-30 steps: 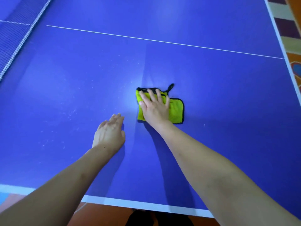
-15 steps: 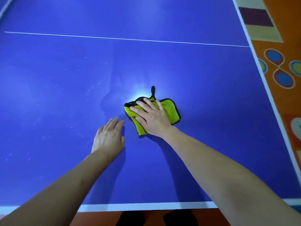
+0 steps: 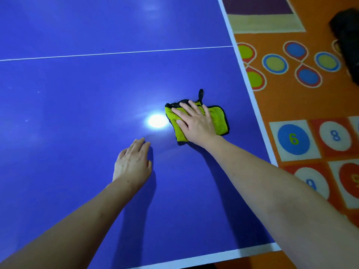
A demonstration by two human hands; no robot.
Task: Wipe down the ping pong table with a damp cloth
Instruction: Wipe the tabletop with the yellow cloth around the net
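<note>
Yellow-green microfibre, edged in black with a small black hanging loop (image 3: pixel 200 93) at its far side, makes up the folded cloth (image 3: pixel 217 121) lying on the blue ping pong table (image 3: pixel 77 113), toward the table's right side and not far from its white edge line. On top of it the right hand (image 3: pixel 195 124) lies flat, palm down, with fingers straight and slightly spread, pressing the cloth against the surface rather than gripping it; the fingertips reach the cloth's far left corner. Nearer and to the left, the left hand (image 3: pixel 133 164) rests open on the bare table, fingers together and extended, holding nothing, apart from the cloth. A bright glare spot (image 3: pixel 157 120) sits on the surface just left of the cloth. A thin white centre line (image 3: pixel 116 53) crosses the table farther away. Beside the table on the right lies an orange play mat (image 3: pixel 303 105) with coloured circles and numbered squares, and a dark object (image 3: pixel 347 43), too unclear to identify, sits at its far right edge.
</note>
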